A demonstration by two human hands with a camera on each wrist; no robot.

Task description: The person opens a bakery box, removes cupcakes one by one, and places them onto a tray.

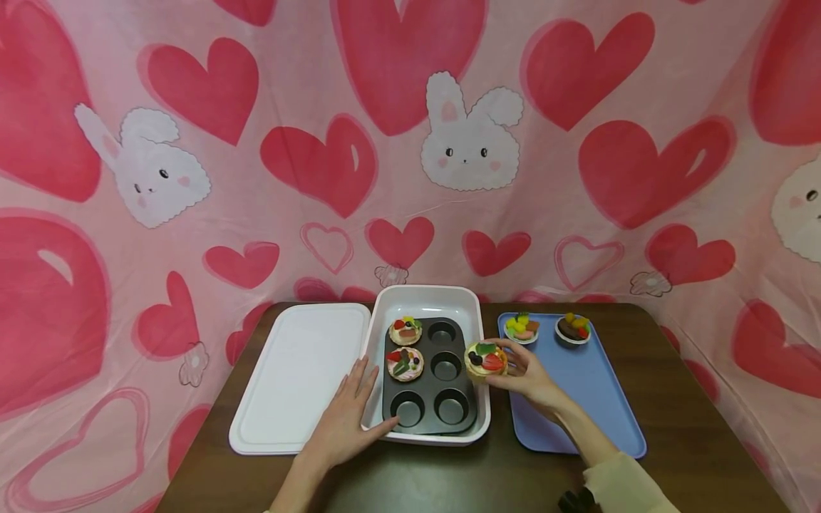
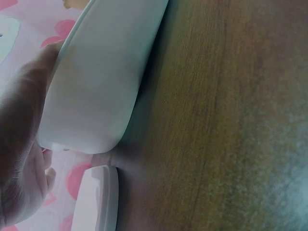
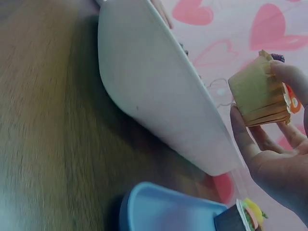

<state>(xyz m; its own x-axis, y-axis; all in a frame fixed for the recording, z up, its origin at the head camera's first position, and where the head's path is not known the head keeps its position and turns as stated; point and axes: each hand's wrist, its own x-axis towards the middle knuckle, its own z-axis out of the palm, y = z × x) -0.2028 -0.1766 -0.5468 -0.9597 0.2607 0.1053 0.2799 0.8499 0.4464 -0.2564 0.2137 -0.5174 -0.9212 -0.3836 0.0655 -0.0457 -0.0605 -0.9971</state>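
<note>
My right hand (image 1: pixel 532 377) pinches a fruit-topped cupcake (image 1: pixel 486 360) between thumb and fingers, over the right rim of the white bin (image 1: pixel 484 420). Its yellowish pleated paper cup shows in the right wrist view, where the cupcake (image 3: pixel 257 91) is held above the bin's edge. Inside the bin lies a dark muffin tin (image 1: pixel 426 420) with two rows of cups. Two fruit-topped cupcakes fill its left row's far cup (image 1: pixel 405 331) and middle cup (image 1: pixel 405 364). My left hand (image 1: pixel 349 413) rests with spread fingers on the bin's left near corner, thumb reaching over the tin.
On the right lies a blue tray (image 1: pixel 577 399) bearing a cupcake with yellow topping (image 1: pixel 522 328) and a dark cupcake (image 1: pixel 572 330) at its far end. A white lid (image 1: pixel 295 385) lies flat left of the bin. A heart-patterned cloth (image 1: pixel 410 178) hangs behind the wooden table (image 1: pixel 410 477).
</note>
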